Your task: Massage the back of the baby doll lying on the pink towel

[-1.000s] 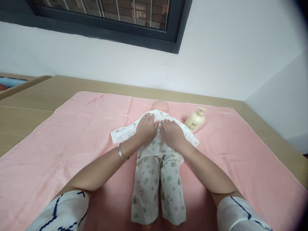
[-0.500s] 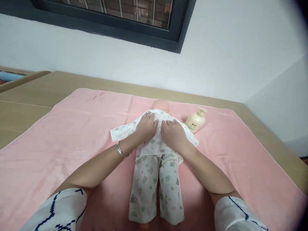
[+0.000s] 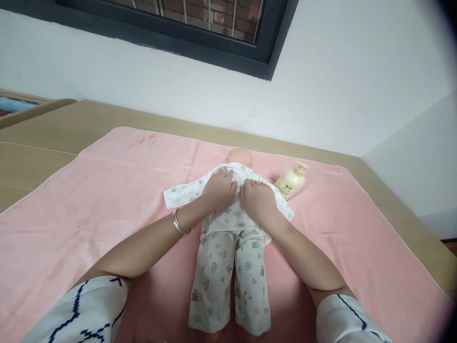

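A baby doll [image 3: 240,156] lies on a pink towel [image 3: 107,190], dressed in a white printed top [image 3: 180,193] and matching trousers [image 3: 228,276]. My left hand [image 3: 219,190] rests on the doll's chest on the left side, fingers curled onto the top's fabric near the collar. My right hand [image 3: 257,200] lies beside it on the right side, its fingertips bent onto the same fabric. A silver bracelet [image 3: 176,223] circles my left wrist. Whether either hand pinches the cloth is hidden by the fingers.
A cream pump bottle [image 3: 291,181] lies on the towel just right of the doll's head. The towel covers a wooden tabletop [image 3: 43,138] that meets a white wall. A dark window frame [image 3: 214,47] is above.
My hands have stayed on the doll's chest, with the fingers curling in slightly toward the collar. The view has shifted a little.
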Action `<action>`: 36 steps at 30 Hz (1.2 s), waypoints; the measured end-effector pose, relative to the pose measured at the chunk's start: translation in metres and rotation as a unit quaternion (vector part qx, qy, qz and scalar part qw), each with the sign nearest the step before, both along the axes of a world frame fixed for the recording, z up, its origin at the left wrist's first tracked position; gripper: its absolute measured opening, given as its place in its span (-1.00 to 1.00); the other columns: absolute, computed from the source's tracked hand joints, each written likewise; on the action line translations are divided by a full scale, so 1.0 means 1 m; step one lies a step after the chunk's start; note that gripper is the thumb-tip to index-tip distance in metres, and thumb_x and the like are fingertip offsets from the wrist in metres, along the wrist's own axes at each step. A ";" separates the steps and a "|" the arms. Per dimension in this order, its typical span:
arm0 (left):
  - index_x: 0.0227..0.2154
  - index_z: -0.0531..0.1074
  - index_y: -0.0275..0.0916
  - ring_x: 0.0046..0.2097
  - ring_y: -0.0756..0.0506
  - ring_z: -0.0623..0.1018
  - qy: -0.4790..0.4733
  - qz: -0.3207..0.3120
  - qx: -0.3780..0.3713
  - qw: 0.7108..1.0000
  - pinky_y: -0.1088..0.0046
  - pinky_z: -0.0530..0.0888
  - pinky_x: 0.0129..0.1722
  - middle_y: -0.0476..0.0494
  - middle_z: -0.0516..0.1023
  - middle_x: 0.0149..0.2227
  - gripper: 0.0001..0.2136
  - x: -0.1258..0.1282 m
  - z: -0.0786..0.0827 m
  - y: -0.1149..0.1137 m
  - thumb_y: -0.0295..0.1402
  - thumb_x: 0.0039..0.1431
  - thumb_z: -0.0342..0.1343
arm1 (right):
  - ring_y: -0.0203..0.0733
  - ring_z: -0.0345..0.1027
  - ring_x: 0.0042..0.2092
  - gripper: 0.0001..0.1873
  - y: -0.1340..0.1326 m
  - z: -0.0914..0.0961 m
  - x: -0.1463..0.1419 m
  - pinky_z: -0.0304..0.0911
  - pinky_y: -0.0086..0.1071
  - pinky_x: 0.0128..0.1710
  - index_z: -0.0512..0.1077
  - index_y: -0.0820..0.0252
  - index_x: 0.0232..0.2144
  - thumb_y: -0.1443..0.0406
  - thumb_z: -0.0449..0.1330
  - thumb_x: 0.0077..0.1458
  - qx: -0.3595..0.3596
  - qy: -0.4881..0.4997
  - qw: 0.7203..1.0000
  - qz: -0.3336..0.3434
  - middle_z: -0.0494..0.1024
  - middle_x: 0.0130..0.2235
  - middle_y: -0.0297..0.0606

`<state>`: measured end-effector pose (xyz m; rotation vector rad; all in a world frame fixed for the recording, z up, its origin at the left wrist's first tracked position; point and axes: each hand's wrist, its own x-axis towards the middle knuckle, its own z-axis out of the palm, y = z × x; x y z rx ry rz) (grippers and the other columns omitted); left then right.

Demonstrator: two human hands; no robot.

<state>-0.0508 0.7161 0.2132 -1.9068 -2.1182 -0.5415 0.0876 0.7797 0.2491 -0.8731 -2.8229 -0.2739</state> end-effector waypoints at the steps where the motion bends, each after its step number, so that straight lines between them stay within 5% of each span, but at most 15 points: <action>1: 0.00 0.43 -0.49 0.17 -0.36 0.41 -0.001 0.009 -0.002 1.000 -0.05 0.32 0.20 -0.53 0.47 0.06 -0.62 -0.002 0.000 0.001 -0.43 0.32 -0.20 | 0.04 0.46 -0.15 -0.66 -0.003 0.001 0.001 0.26 -0.22 -0.10 0.43 0.35 -0.16 0.31 -0.12 0.37 0.001 -0.001 1.000 0.002 0.56 -0.22 0.01; 5: 0.19 0.28 -0.60 0.21 -0.43 0.38 0.007 0.080 -0.009 0.997 -0.05 0.35 0.16 -0.65 0.37 0.15 -0.51 0.012 0.000 -0.004 -0.31 0.38 -0.20 | 0.06 0.43 -0.02 -0.61 0.011 -0.004 -0.003 0.25 -0.19 0.02 0.45 0.39 -0.08 0.29 -0.13 0.38 -0.026 0.016 0.999 0.014 0.56 -0.09 0.03; 8: 0.21 0.27 -0.59 0.24 -0.46 0.35 0.015 0.095 -0.032 0.995 -0.06 0.36 0.14 -0.69 0.31 0.20 -0.52 0.031 0.000 -0.013 -0.34 0.38 -0.18 | 0.06 0.15 0.29 -0.49 0.031 -0.011 -0.009 0.03 -0.16 0.28 0.26 0.52 0.22 0.26 -0.13 0.39 -0.069 0.029 0.997 0.026 0.33 0.24 0.09; 12: 0.24 0.23 -0.59 0.29 -0.46 0.30 0.023 0.093 -0.055 0.994 -0.05 0.35 0.16 -0.69 0.27 0.23 -0.53 0.043 0.001 -0.019 -0.40 0.36 -0.14 | 0.06 -0.09 0.39 -0.41 0.034 -0.016 -0.013 -0.14 -0.09 0.37 0.06 0.51 0.35 0.24 -0.18 0.40 -0.116 0.022 0.993 0.003 0.09 0.37 0.02; 16: 0.16 0.33 -0.61 0.26 -0.41 0.35 0.049 0.053 -0.037 0.997 -0.02 0.33 0.20 -0.64 0.38 0.16 -0.57 0.033 0.006 -0.019 -0.45 0.35 -0.16 | 0.14 0.03 0.34 -0.43 0.011 -0.012 -0.008 -0.04 -0.04 0.32 0.09 0.51 0.34 0.25 -0.19 0.42 -0.084 0.004 0.995 -0.051 0.18 0.33 0.09; 21: -0.24 0.56 -0.47 0.17 -0.38 0.43 0.103 -0.054 -0.073 0.991 -0.02 0.27 0.25 -0.55 0.42 0.13 -0.65 0.007 0.016 -0.012 -0.49 0.31 -0.16 | 0.15 0.35 0.11 -0.50 -0.014 -0.002 0.005 0.22 -0.09 0.11 0.23 0.54 0.22 0.27 -0.16 0.41 -0.014 -0.032 0.999 -0.023 0.41 0.13 0.21; 27: 0.19 0.32 -0.47 0.28 -0.31 0.33 -0.076 0.032 -0.058 0.995 0.09 0.32 0.25 -0.44 0.39 0.20 -0.53 -0.011 0.017 0.002 -0.28 0.33 -0.07 | 0.05 0.45 -0.05 -0.59 -0.003 0.005 0.003 0.27 -0.17 -0.02 0.39 0.35 0.00 0.24 -0.17 0.42 -0.038 -0.026 0.999 -0.019 0.54 -0.07 0.03; 32: 0.23 0.26 -0.56 0.28 -0.37 0.31 -0.044 0.039 -0.043 0.997 0.01 0.26 0.27 -0.58 0.33 0.21 -0.49 0.001 0.008 -0.003 -0.29 0.36 -0.13 | 0.07 0.19 0.26 -0.50 0.028 -0.006 -0.005 0.05 -0.16 0.24 0.27 0.43 0.21 0.18 -0.12 0.43 -0.075 0.009 0.997 0.005 0.34 0.22 0.09; 36: 0.17 0.33 -0.57 0.25 -0.39 0.35 0.009 0.036 -0.008 0.999 0.00 0.30 0.23 -0.61 0.37 0.17 -0.56 0.020 0.001 -0.011 -0.39 0.34 -0.13 | 0.04 0.11 0.31 -0.46 0.036 -0.013 -0.009 -0.02 -0.20 0.29 0.21 0.45 0.26 0.18 -0.10 0.41 -0.074 0.026 0.997 0.000 0.26 0.28 0.07</action>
